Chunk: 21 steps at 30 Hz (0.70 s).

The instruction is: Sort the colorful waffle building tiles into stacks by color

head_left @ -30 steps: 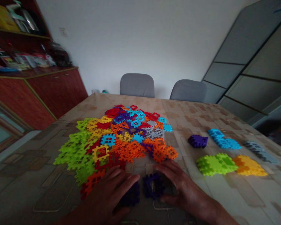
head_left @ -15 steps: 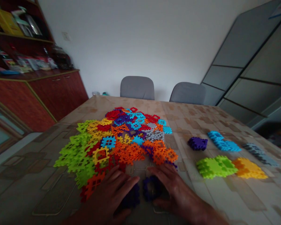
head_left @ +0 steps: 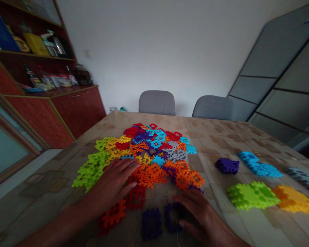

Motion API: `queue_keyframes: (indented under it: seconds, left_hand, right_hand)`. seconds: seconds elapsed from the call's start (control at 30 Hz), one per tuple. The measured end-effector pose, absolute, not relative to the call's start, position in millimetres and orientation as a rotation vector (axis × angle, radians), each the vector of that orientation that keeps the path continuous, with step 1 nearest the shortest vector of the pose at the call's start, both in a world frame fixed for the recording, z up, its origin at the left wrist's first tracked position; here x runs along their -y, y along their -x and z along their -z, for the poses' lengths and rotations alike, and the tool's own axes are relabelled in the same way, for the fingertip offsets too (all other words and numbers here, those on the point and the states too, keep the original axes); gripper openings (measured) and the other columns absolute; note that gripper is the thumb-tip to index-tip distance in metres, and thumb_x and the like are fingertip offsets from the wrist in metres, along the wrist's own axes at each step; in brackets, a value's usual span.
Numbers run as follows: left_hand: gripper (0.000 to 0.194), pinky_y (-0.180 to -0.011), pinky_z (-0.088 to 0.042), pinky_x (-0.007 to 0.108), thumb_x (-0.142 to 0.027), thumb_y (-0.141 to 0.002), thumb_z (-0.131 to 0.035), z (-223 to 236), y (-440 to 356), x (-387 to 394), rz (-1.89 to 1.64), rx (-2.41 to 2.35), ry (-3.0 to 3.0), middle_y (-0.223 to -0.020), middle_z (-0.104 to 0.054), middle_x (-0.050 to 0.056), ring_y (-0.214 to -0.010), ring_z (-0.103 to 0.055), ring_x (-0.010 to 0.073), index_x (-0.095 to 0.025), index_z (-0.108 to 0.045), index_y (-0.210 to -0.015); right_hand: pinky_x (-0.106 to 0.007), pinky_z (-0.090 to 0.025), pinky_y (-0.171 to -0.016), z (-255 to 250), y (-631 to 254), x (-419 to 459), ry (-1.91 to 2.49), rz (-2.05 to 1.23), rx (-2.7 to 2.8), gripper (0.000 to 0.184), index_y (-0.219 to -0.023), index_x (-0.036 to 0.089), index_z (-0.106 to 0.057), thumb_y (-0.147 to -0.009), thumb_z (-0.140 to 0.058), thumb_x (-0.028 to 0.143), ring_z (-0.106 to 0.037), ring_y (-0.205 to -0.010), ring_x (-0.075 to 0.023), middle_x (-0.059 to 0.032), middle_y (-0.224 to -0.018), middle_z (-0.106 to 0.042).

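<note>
My left hand (head_left: 118,180) is over the near left of a heap of plastic interlocking tiles, fingers stretched and apart, with none held. Beneath and beside it lie red tiles (head_left: 135,198), orange-red tiles (head_left: 115,212) and a light-blue tile, mostly hidden. My right hand (head_left: 197,209) rests at the near table edge, fingers and thumb on the right side of a dark purple frame tile (head_left: 169,219). Left of that lies a second dark purple tile (head_left: 151,224), flat on the table and touched by neither hand.
The heap continues with green tiles (head_left: 91,168), orange tiles (head_left: 151,174) and grey tiles (head_left: 177,155). At right stand sorted stacks: purple (head_left: 227,166), light blue (head_left: 262,165), green (head_left: 252,195), yellow (head_left: 295,198) and grey (head_left: 302,178). Two chairs (head_left: 157,102) are behind the table.
My left hand has left the left purple tile and moved up and left over the heap. My right hand stays at the other purple tile. The view has shifted left.
</note>
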State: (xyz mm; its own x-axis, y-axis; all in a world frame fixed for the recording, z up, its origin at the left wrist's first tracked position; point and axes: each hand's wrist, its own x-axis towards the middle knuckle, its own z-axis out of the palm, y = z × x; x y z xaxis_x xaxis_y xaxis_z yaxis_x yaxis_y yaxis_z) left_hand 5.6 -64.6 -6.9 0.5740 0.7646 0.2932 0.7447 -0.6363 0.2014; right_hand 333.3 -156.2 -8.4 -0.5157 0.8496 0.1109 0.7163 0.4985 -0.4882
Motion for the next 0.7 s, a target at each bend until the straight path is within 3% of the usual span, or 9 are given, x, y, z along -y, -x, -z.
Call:
queue_keyframes:
  seconds: [0.2,0.3,0.43,0.57,0.7]
  left_hand:
    - [0.038,-0.096,-0.051,0.038,-0.042,-0.099,-0.045,6.7,26.1,32.9,-0.649,-1.477,-2.531,-0.112,-0.075,0.009,-0.105,-0.069,0.0269,-0.022,-0.068,-0.122]
    - [0.043,-0.102,-0.048,0.039,-0.046,-0.097,-0.047,2.4,31.3,23.4,-0.669,-1.526,-2.49,-0.124,-0.072,0.01,-0.116,-0.065,0.0287,-0.021,-0.065,-0.127]
    - [0.057,-0.107,-0.044,0.045,-0.046,-0.082,-0.066,6.2,25.9,18.0,-0.629,-1.529,-2.47,-0.136,-0.066,0.012,-0.124,-0.061,0.0335,-0.021,-0.062,-0.133]
    - [0.05,-0.103,-0.047,0.044,-0.038,-0.089,-0.055,12.3,20.1,22.9,-0.659,-1.525,-2.442,-0.129,-0.07,0.011,-0.117,-0.066,0.0308,-0.021,-0.06,-0.136]
    - [0.043,-0.099,-0.05,0.033,-0.039,-0.096,-0.049,11.2,22.2,28.0,-0.671,-1.42,-2.438,-0.121,-0.074,0.005,-0.111,-0.069,0.0237,-0.024,-0.059,-0.134]
  right_hand:
    - [-0.039,-0.053,-0.099,11.6,-333.5,153.4,1.281,-0.498,2.381,0.04,-0.127,0.023,-0.064,-0.088,-0.064,0.017,-0.064,-0.116,-0.0278,-0.0101,-0.126,-0.07]
    - [-0.039,-0.054,-0.097,14.8,-334.2,152.7,1.249,-0.461,2.358,0.041,-0.129,0.024,-0.063,-0.089,-0.063,0.017,-0.065,-0.116,-0.0278,-0.0101,-0.127,-0.07]
    - [-0.039,-0.054,-0.098,16.9,-334.3,150.7,1.24,-0.494,2.344,0.039,-0.128,0.026,-0.063,-0.09,-0.063,0.018,-0.066,-0.114,-0.0264,-0.0081,-0.124,-0.071]
    - [-0.038,-0.055,-0.096,17.3,-334.7,149.9,1.233,-0.485,2.334,0.037,-0.127,0.024,-0.064,-0.091,-0.062,0.019,-0.066,-0.114,-0.027,-0.0086,-0.123,-0.072]
    - [-0.04,-0.055,-0.094,18.3,-335.7,149.8,1.23,-0.481,2.336,0.036,-0.126,0.024,-0.064,-0.091,-0.061,0.018,-0.066,-0.113,-0.0278,-0.009,-0.121,-0.072]
